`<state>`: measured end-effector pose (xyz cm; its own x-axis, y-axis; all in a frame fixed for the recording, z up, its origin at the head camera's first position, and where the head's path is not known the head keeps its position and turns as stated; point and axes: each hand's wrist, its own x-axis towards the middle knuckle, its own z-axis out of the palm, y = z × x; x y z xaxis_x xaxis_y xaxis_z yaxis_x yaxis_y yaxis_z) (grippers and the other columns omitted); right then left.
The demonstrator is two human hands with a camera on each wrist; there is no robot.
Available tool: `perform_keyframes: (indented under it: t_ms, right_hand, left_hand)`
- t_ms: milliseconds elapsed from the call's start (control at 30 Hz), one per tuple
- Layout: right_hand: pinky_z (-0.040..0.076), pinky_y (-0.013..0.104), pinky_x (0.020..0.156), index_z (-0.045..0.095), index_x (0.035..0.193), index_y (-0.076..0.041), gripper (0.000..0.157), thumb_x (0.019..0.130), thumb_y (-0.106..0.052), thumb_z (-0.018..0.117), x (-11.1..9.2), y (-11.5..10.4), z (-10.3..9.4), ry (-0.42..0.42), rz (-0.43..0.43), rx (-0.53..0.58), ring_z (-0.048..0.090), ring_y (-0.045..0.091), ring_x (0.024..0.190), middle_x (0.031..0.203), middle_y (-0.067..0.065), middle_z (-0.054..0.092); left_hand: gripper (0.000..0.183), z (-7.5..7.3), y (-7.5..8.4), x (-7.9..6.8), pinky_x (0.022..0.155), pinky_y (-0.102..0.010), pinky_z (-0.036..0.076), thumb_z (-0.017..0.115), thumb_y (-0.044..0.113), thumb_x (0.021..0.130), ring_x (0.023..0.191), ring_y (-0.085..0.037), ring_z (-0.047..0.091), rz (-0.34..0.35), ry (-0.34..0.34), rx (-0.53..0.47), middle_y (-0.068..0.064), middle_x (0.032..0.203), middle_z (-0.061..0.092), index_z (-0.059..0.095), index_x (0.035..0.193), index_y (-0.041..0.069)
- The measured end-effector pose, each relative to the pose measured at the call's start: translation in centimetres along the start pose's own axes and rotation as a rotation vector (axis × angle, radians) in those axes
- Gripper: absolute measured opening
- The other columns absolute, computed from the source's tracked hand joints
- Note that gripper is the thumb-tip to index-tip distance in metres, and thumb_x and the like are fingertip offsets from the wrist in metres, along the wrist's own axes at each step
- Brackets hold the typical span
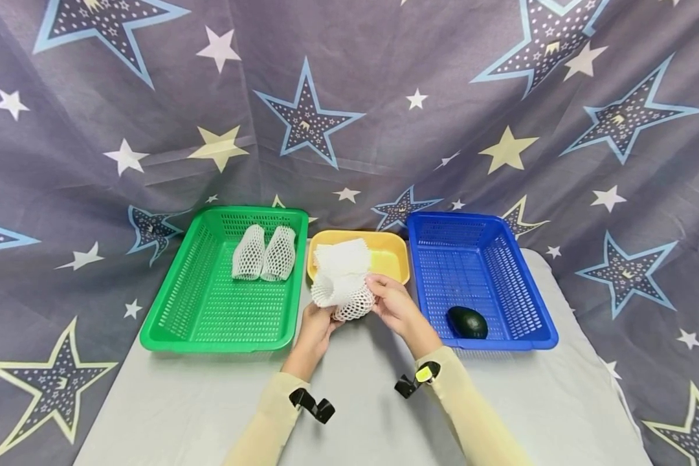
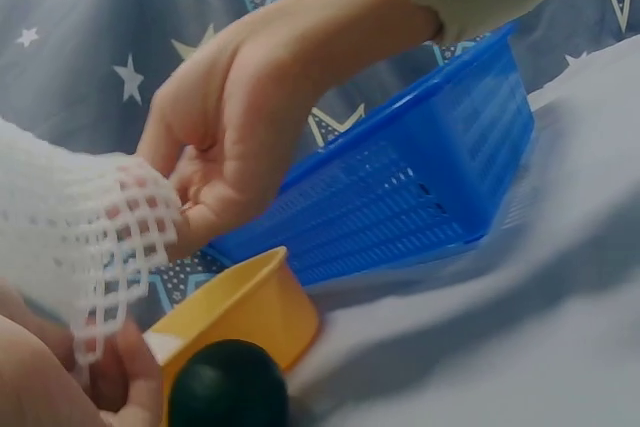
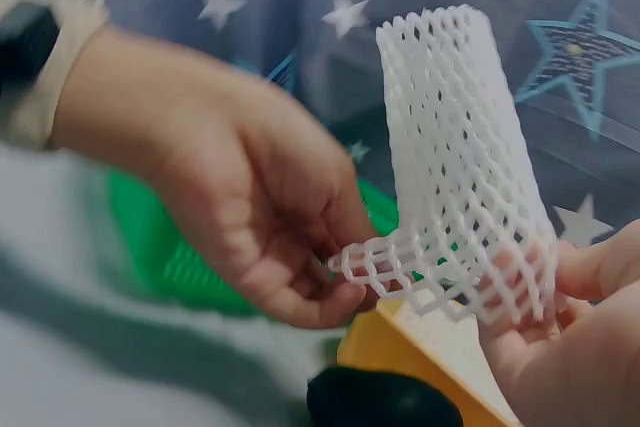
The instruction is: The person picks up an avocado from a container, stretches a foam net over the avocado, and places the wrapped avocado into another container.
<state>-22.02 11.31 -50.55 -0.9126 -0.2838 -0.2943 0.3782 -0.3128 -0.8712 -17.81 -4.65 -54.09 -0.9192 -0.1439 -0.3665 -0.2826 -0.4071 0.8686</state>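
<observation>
Both hands pinch the rim of a white foam net sleeve, one at each side, holding its wide mouth stretched. My left hand grips the left edge; my right hand grips the right edge with thumb and fingers. In the right wrist view the sleeve stands upright with its mouth downward. Just below it, a dark avocado sits on the table in front of the yellow basket; in the head view the sleeve and hands hide this avocado.
At left, a green basket holds two net-wrapped pieces. More white foam netting lies in the yellow basket. A blue basket at right holds an avocado. Behind hangs a star-patterned curtain.
</observation>
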Motion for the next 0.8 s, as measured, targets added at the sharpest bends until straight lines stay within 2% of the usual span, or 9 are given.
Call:
perform_keyframes:
  t_ms: [33,100,200,300,400,500,600,667,800]
  right_hand:
    - [0.052,0.018,0.068,0.059,0.109,-0.003,0.012,0.107,-0.006,0.047,0.1,0.2,0.2,0.027,-0.011,-0.052,0.061,0.004,0.077,0.086,-0.007,0.064]
    - [0.05,0.019,0.064,0.062,0.101,0.0,0.009,0.103,-0.004,0.055,0.3,0.6,0.6,0.073,-0.051,-0.166,0.058,0.006,0.074,0.081,-0.005,0.062]
    - [0.047,0.018,0.063,0.065,0.1,0.009,0.012,0.099,-0.002,0.062,0.7,1.2,1.1,0.12,-0.153,-0.354,0.055,0.007,0.073,0.08,-0.003,0.06]
    - [0.045,0.019,0.064,0.066,0.097,0.014,0.015,0.096,-0.001,0.064,1.2,1.8,1.3,0.127,-0.282,-0.525,0.052,0.007,0.074,0.079,-0.001,0.059]
    - [0.045,0.02,0.063,0.066,0.089,0.009,0.011,0.095,0.0,0.064,1.6,2.5,1.1,0.109,-0.411,-0.646,0.052,0.008,0.072,0.077,0.001,0.059]
    - [0.044,0.023,0.063,0.065,0.084,0.004,0.011,0.094,0.0,0.064,1.9,3.0,1.0,0.115,-0.491,-0.744,0.05,0.01,0.071,0.074,0.002,0.057]
    - [0.044,0.025,0.065,0.064,0.084,0.004,0.01,0.094,0.001,0.064,2.2,3.4,1.1,0.151,-0.483,-0.832,0.05,0.013,0.071,0.074,0.006,0.057]
    - [0.043,0.026,0.066,0.064,0.087,0.005,0.01,0.095,0.001,0.064,2.3,3.6,1.1,0.179,-0.448,-0.878,0.05,0.015,0.072,0.076,0.009,0.058]
    - [0.042,0.026,0.065,0.065,0.088,0.003,0.009,0.096,-0.002,0.065,2.3,3.8,1.1,0.229,-0.414,-0.955,0.049,0.014,0.071,0.077,0.01,0.06]
  left_hand:
    - [0.025,0.0,-0.2,0.0,0.067,-0.023,0.052,0.051,0.006,0.104,0.078,-0.008,0.058,-0.006,0.028,0.001,0.002,0.093,0.061,0.058,0.125,-0.005]
    - [0.022,-0.1,-0.5,-0.1,0.065,-0.023,0.052,0.052,0.009,0.106,0.076,-0.007,0.058,-0.016,0.082,0.0,0.004,0.09,0.061,0.061,0.123,-0.001]
    - [0.017,-0.1,-1.0,-0.1,0.062,-0.022,0.052,0.055,0.009,0.105,0.071,-0.006,0.058,-0.027,0.161,-0.034,0.007,0.084,0.062,0.065,0.118,0.004]
    - [0.012,-0.2,-1.6,0.2,0.059,-0.021,0.052,0.058,0.007,0.103,0.066,-0.006,0.058,-0.029,0.212,-0.057,0.007,0.079,0.062,0.066,0.111,0.006]
    - [0.013,-0.3,-2.1,0.6,0.059,-0.02,0.052,0.059,0.004,0.102,0.066,-0.005,0.058,-0.02,0.24,-0.05,0.007,0.078,0.062,0.066,0.113,0.004]
    - [0.018,-0.4,-2.5,1.1,0.06,-0.021,0.051,0.059,0.001,0.1,0.066,-0.006,0.057,-0.019,0.268,-0.024,0.006,0.08,0.062,0.064,0.117,0.0]
    - [0.021,-0.3,-2.8,1.5,0.061,-0.022,0.052,0.058,-0.002,0.098,0.066,-0.006,0.057,-0.008,0.294,-0.025,0.005,0.081,0.062,0.063,0.118,-0.003]
    - [0.021,-0.3,-3.0,1.8,0.06,-0.022,0.052,0.056,-0.002,0.097,0.066,-0.006,0.058,-0.003,0.304,-0.024,0.003,0.08,0.063,0.063,0.117,-0.005]
    - [0.024,-0.4,-3.3,2.2,0.062,-0.021,0.053,0.054,-0.002,0.098,0.069,-0.007,0.059,-0.007,0.292,-0.008,0.001,0.084,0.064,0.063,0.119,-0.007]
